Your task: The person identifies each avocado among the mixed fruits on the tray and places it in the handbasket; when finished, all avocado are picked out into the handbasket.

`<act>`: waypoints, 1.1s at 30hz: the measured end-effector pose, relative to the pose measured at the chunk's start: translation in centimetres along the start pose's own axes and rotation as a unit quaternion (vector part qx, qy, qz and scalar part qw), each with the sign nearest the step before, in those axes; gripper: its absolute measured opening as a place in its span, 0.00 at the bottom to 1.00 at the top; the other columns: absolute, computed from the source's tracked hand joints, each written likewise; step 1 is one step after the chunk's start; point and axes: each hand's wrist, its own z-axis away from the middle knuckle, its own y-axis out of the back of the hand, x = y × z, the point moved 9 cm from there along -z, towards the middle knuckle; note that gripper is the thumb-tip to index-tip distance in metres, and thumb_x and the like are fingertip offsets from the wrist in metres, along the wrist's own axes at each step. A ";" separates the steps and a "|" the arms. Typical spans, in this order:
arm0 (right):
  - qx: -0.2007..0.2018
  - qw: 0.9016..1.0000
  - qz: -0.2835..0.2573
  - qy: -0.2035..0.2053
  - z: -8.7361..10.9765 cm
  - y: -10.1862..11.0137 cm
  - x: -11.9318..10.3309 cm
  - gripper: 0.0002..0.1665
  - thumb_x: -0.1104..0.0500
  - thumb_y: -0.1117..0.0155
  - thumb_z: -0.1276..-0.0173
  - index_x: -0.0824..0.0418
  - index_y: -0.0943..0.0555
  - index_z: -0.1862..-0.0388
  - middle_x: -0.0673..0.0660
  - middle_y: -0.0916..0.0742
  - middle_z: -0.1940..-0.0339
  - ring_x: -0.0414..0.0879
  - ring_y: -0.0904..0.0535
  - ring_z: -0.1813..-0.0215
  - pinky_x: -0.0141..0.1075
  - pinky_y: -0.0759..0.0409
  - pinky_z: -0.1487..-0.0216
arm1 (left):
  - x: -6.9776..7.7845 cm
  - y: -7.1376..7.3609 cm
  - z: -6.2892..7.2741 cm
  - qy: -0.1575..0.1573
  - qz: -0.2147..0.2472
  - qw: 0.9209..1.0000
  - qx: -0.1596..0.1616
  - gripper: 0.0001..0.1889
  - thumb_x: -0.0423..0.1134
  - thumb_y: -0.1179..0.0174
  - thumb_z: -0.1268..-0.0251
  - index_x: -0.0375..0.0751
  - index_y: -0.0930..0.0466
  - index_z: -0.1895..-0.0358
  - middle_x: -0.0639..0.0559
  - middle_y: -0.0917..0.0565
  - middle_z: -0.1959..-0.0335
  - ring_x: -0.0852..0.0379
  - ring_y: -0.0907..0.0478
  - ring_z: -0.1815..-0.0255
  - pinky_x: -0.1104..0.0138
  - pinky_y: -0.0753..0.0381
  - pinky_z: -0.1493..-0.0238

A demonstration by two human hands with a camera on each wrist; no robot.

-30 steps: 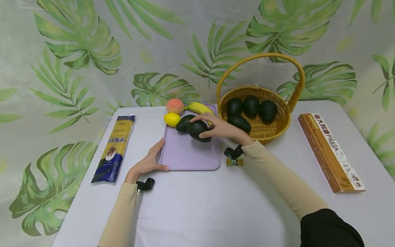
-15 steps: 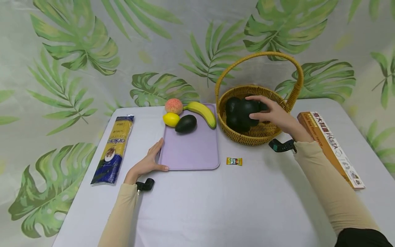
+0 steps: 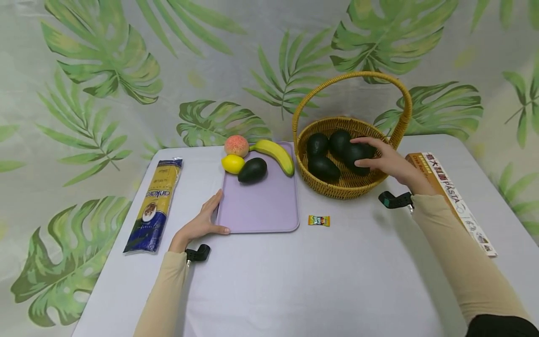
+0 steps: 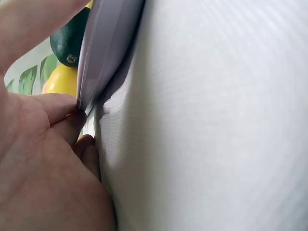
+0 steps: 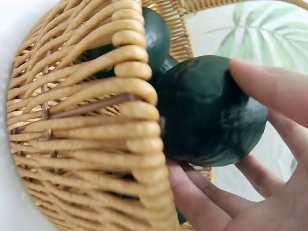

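At the left edge and near left corner of a lilac tray, my left hand rests with fingers extended, the thumb along the front edge. In the left wrist view its fingertips touch the tray's rim. My right hand grips a dark green avocado between thumb and fingers, inside the wicker basket. Several other avocados lie in the basket. On the tray are one avocado, a lemon, a peach and a banana.
A blue-and-gold pasta bag lies left of the tray. To the right is a long brown-and-white pasta box, partly behind the right forearm. A small wrapped candy lies in front of the basket. The basket's tall handle arches over it.
My right hand has carried an avocado rightward from over the tray and lowered it into the basket's right side. The left hand has stayed at the tray's corner.
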 end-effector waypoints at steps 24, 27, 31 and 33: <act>-0.025 0.996 0.085 0.027 -1.3 -2.1 -0.3 0.27 0.64 0.43 0.30 0.62 0.31 0.33 0.68 0.37 0.29 0.70 0.35 0.36 0.63 0.34 0.41 | -2.7 0.1 -0.8 0.012 -0.018 1.000 0.003 0.62 0.44 0.26 0.52 0.45 0.68 0.23 0.43 0.66 0.23 0.45 0.71 0.24 0.43 0.65 0.30; -0.005 0.998 0.050 0.029 -0.9 -1.6 -0.9 0.26 0.62 0.44 0.28 0.61 0.31 0.32 0.65 0.34 0.30 0.67 0.32 0.37 0.61 0.32 0.41 | -2.7 0.1 -0.8 0.010 -0.015 1.000 0.002 0.62 0.44 0.26 0.52 0.44 0.68 0.23 0.43 0.66 0.23 0.44 0.72 0.24 0.42 0.65 0.30; 0.006 0.999 0.000 0.042 -0.4 -1.9 -2.6 0.27 0.57 0.45 0.27 0.62 0.32 0.32 0.62 0.31 0.31 0.63 0.28 0.40 0.58 0.31 0.41 | -2.8 0.1 -0.9 0.012 -0.017 1.000 0.003 0.62 0.43 0.26 0.52 0.45 0.68 0.23 0.44 0.66 0.23 0.45 0.72 0.24 0.43 0.66 0.30; 0.002 0.998 -0.014 0.054 -0.3 -2.5 -3.7 0.27 0.56 0.45 0.26 0.63 0.33 0.31 0.62 0.30 0.32 0.61 0.26 0.41 0.54 0.29 0.42 | -2.9 0.0 -0.9 0.012 -0.018 1.000 0.004 0.62 0.43 0.26 0.52 0.45 0.68 0.23 0.44 0.66 0.23 0.45 0.72 0.24 0.44 0.66 0.30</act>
